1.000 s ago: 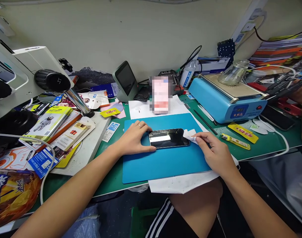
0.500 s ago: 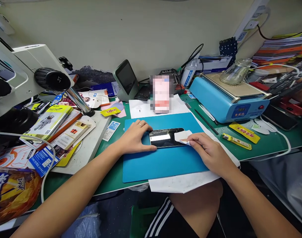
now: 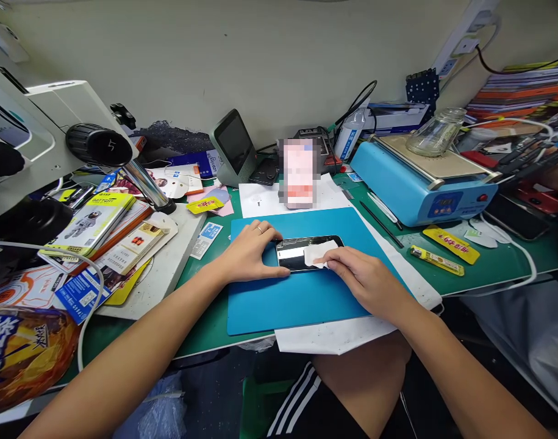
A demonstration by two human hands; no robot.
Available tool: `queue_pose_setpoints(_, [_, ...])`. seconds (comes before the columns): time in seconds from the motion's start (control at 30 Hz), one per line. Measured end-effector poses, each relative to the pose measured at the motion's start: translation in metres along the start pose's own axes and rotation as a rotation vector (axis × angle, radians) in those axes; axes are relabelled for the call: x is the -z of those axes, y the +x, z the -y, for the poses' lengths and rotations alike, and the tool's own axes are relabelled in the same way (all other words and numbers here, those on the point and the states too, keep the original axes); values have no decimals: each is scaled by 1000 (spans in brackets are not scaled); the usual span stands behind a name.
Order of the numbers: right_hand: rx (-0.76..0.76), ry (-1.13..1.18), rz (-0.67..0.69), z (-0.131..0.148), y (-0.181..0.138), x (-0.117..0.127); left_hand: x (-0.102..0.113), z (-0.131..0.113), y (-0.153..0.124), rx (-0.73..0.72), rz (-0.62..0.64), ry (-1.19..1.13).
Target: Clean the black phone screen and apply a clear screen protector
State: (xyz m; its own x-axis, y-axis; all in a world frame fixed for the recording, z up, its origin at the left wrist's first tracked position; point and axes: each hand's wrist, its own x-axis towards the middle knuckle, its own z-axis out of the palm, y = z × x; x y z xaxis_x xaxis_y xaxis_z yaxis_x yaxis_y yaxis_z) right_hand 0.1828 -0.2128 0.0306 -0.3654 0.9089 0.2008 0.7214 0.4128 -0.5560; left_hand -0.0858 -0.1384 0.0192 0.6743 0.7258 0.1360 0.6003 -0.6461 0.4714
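A dark, glossy smartphone (image 3: 291, 261) lies flat on a blue mat (image 3: 264, 311), a strip of light reflected across its face. My left hand (image 3: 255, 251) grips its left end, thumb along the near edge and fingers at the far corner. Pinched in my right hand (image 3: 363, 275) is a piece of white tissue (image 3: 319, 251), which rests against the right half of the phone. That tissue and my fingers cover part of the glass.
At the right stands a blue heating plate machine (image 3: 425, 183) with a glass jar (image 3: 436, 134) on top. A black pen-like stick (image 3: 382, 225) and a yellow lighter (image 3: 436, 261) lie nearby. A microscope (image 3: 98, 146) overhangs the cluttered left side.
My right hand has slid the tissue leftward over the phone, toward its middle. The left hand stays in place at the phone's left end.
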Motion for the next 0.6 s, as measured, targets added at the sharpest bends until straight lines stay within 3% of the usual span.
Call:
queue_pose_setpoints(0.3, [-29, 101, 79, 10, 4, -3, 2, 0, -1, -16, -1, -4])
queue_pose_setpoints(0.47, [-74, 39, -79, 0, 3, -2, 0, 3, -1, -19, -2, -3])
queue_pose_setpoints(0.6, [-42, 8, -75, -2, 1, -4, -1, 5, 0, -11, 10, -18])
